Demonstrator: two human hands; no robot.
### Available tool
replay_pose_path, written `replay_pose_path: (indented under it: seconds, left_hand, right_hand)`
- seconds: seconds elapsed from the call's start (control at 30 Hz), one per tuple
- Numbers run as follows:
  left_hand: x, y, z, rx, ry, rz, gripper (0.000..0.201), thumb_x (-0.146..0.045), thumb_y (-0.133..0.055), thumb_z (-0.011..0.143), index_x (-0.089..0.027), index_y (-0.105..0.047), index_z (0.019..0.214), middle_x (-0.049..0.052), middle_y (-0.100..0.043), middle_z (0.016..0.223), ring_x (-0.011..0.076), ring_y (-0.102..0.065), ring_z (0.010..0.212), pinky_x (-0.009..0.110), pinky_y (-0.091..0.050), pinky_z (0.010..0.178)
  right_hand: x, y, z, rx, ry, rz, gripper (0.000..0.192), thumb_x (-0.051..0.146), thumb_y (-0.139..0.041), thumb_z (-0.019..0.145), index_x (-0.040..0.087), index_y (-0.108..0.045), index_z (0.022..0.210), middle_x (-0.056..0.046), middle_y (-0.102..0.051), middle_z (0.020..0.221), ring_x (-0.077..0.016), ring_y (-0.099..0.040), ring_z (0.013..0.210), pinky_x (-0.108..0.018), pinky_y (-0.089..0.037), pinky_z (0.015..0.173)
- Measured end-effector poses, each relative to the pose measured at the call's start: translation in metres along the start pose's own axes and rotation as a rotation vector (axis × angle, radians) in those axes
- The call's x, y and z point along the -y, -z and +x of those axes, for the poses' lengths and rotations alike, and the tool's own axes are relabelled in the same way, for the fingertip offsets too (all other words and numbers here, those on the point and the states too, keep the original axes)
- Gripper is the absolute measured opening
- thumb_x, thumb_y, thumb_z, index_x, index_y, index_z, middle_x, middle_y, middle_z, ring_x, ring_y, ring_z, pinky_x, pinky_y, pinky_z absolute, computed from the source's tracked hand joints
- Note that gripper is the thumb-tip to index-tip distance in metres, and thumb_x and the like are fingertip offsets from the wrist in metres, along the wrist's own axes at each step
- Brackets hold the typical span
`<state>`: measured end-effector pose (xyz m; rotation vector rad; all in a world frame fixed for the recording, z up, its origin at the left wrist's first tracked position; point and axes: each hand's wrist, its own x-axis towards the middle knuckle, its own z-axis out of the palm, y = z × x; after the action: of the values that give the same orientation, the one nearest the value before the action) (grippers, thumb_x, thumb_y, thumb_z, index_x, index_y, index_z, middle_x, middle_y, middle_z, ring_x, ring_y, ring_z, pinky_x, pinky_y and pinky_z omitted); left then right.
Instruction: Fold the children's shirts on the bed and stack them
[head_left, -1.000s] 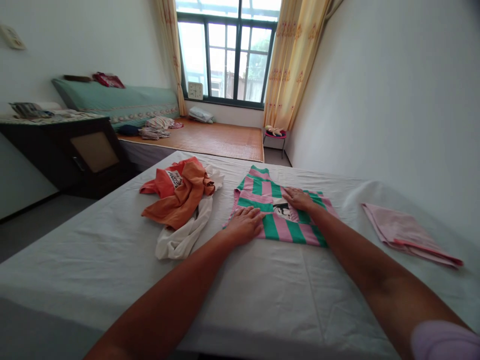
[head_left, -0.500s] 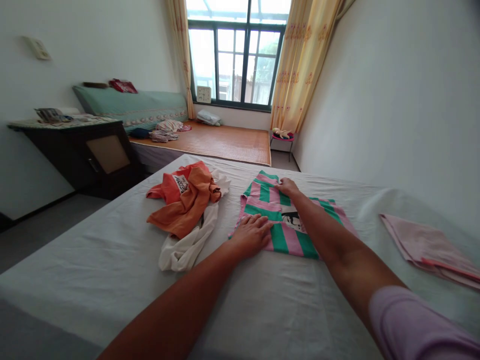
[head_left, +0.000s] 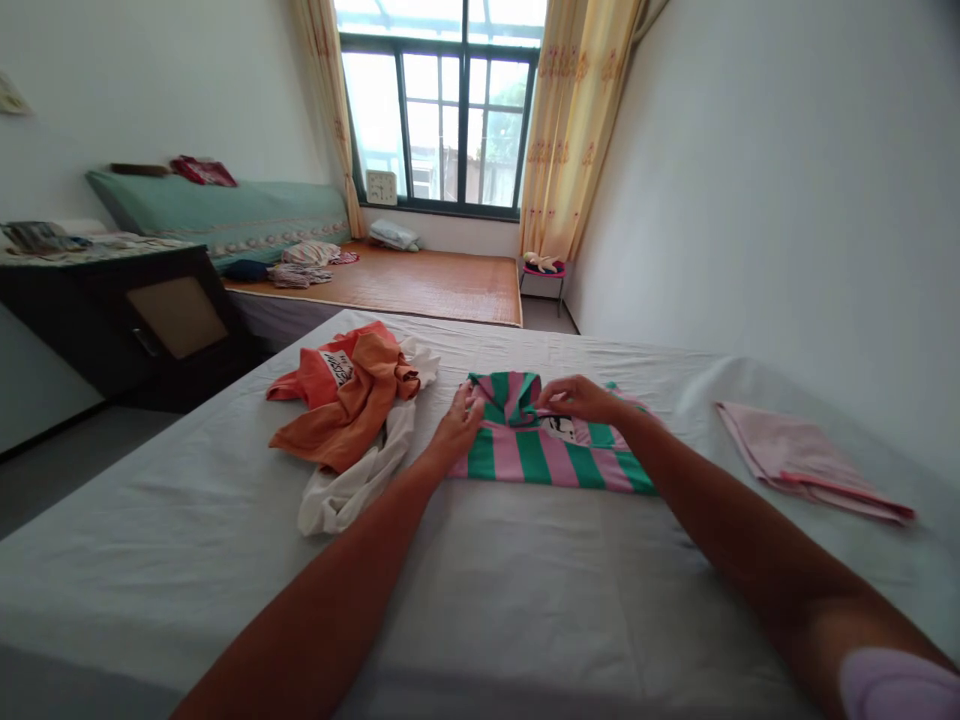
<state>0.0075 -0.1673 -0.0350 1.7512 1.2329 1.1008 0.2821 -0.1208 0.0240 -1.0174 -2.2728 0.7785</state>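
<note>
1. Head view: the striped shirt [head_left: 536, 445], pink and green, lies on the bed [head_left: 525, 600], in the middle and a bit far from the person. Its far part is folded toward the near side.

2. The left hand [head_left: 457, 425] is at the left edge of the shirt. Its fingers are pinched together on the folded cloth there.

3. The right hand [head_left: 577, 398] is on the far middle of the shirt. Its fingers are closed on the folded flap and hold it down.

4. What could go wrong: the flap is thin and soft. If one hand lets go too soon, I think the fold could flop open again.

5. If one hand pulls harder than the other, the fold could end up crooked, with the stripes not lined up.

6. The orange shirt [head_left: 341, 395] and the white cloth [head_left: 352, 480] lie in a messy pile just left of the striped shirt. The left arm is close to them, so a big sweep could drag them into the fold.

7. The pink cloth [head_left: 806, 460] is folded, well apart on the right, so it looks safe.

8. Writing: the orange shirt has a white patch with dark letters, too small to read. The striped shirt has a small dark picture, with no words I can read. A small clock [head_left: 381, 187] stands on the far window sill; its face is too small to read.
</note>
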Motion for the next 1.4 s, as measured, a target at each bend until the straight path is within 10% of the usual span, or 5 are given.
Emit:
replay_pose_path:
  seconds: [0.17,0.53,0.77,0.97,1.4]
  left_hand:
    - [-0.004,0.007,0.003,-0.042,0.004,0.041,0.053,-0.038,-0.040,0.096,-0.022,-0.035,0.146,0.012,-0.056,0.126,0.0204,-0.062,0.104,0.037,-0.054,0.088]
    - [-0.033,0.017,0.005,0.082,-0.085,0.440,0.037,-0.034,-0.047,0.087,-0.020,-0.071,0.113,0.004,-0.073,0.103,0.0208,-0.064,0.093,0.029,-0.048,0.085]
    - [-0.045,0.013,0.008,0.018,0.103,-0.301,0.054,-0.045,-0.073,0.067,-0.012,-0.069,0.109,0.003,-0.068,0.076,0.0119,-0.057,0.061,0.023,-0.045,0.059]
    - [-0.040,0.018,-0.010,0.396,0.334,-0.300,0.062,-0.041,-0.080,0.062,-0.015,-0.066,0.117,-0.001,-0.062,0.075,0.0085,-0.053,0.062,0.018,-0.043,0.055]
    - [-0.050,0.032,-0.016,0.473,0.312,-0.415,0.058,-0.039,-0.084,0.063,-0.014,-0.069,0.113,0.004,-0.068,0.081,0.0104,-0.059,0.065,0.019,-0.048,0.057]
  right_hand:
    - [-0.042,0.061,-0.045,-0.451,-0.365,-0.220,0.033,0.028,-0.048,0.083,0.016,-0.069,0.106,-0.008,-0.074,0.101,-0.0198,-0.068,0.086,-0.034,-0.053,0.081]
    - [-0.090,0.070,-0.056,-0.085,-0.564,-0.773,0.037,0.024,-0.060,0.075,0.030,-0.071,0.110,-0.001,-0.070,0.114,-0.0232,-0.061,0.107,-0.033,-0.047,0.090]
    - [-0.077,0.115,-0.101,-0.586,-0.371,-0.785,0.024,0.016,-0.055,0.074,0.020,-0.073,0.091,-0.008,-0.069,0.096,-0.0218,-0.061,0.093,-0.031,-0.046,0.084]
    - [-0.086,0.081,-0.172,-0.402,-0.464,-0.588,0.024,0.010,-0.058,0.063,0.021,-0.072,0.079,-0.001,-0.070,0.082,-0.0142,-0.061,0.069,-0.022,-0.046,0.067]
    - [-0.076,0.055,-0.171,-0.668,-0.474,-0.449,0.028,0.011,-0.050,0.066,0.021,-0.071,0.082,-0.001,-0.073,0.079,-0.0166,-0.065,0.072,-0.024,-0.049,0.072]
